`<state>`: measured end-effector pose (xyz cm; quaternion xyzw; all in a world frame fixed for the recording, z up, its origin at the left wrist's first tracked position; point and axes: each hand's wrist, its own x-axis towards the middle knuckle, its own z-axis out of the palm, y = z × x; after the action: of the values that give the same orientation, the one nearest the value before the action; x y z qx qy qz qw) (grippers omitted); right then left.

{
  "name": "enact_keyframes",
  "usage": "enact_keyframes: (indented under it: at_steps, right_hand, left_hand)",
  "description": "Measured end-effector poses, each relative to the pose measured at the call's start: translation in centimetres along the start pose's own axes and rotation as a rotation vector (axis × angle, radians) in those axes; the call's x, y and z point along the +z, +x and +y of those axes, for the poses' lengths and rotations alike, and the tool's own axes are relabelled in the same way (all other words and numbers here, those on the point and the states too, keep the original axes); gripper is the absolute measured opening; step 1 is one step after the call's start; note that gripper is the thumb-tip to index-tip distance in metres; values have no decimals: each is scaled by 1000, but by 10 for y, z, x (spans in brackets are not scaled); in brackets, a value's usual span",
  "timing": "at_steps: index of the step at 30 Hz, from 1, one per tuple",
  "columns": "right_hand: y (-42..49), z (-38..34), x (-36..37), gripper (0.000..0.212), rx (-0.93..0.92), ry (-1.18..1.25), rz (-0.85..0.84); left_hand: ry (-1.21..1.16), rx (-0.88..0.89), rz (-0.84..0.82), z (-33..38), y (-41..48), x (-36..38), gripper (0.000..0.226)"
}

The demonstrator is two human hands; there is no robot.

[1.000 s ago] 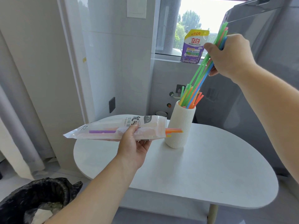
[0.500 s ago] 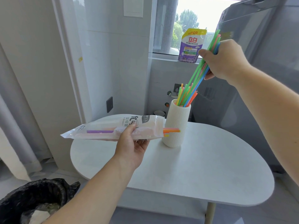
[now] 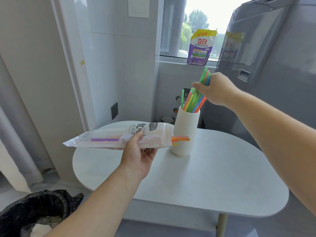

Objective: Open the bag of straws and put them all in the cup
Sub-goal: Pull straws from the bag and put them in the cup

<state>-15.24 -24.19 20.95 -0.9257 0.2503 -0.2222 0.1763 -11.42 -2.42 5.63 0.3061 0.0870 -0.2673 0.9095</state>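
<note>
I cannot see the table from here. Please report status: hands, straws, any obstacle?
Right hand grips straw bundle, ends in cup. Left hand holds bag, few straws in it. Nothing blocks the cup.

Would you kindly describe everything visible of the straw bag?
The straw bag is a long translucent plastic pouch with printed lettering, held roughly level above the table by the left hand, thumb on top. Orange and yellow straws poke from its right end, before the cup; a purple straw shows inside.
</note>
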Motion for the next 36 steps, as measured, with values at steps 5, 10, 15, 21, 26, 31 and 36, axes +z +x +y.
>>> enact_keyframes:
  at_steps: [5, 10, 15, 21, 26, 31, 36]
  right_hand:
    - [0, 7, 17, 46, 24, 41, 2]
    - [-2, 7, 20, 39, -37, 177, 91]
    - [-2, 4, 20, 59, -107, 216, 167]
    - [-4, 5, 31, 57, -276, -156, -29]
    - [-9, 9, 32, 59, -277, -113, 9]
    - [-53, 1, 29, 36, -241, 214, 439]
    - [-128, 6, 80, 28, 174, 687, 149]
  left_hand:
    - [-2, -1, -1, 0, 0, 0, 31]
    - [-3, -4, -1, 0, 0, -1, 27]
    - [0, -6, -11, 0, -1, 0, 21]
    - [12, -5, -9, 0, 0, 0, 27]
    - [25, -4, -20, 0, 1, 1, 30]
    - [51, 19, -44, 0, 2, 2, 41]
    - [184, 94, -123, -2, -1, 5, 39]
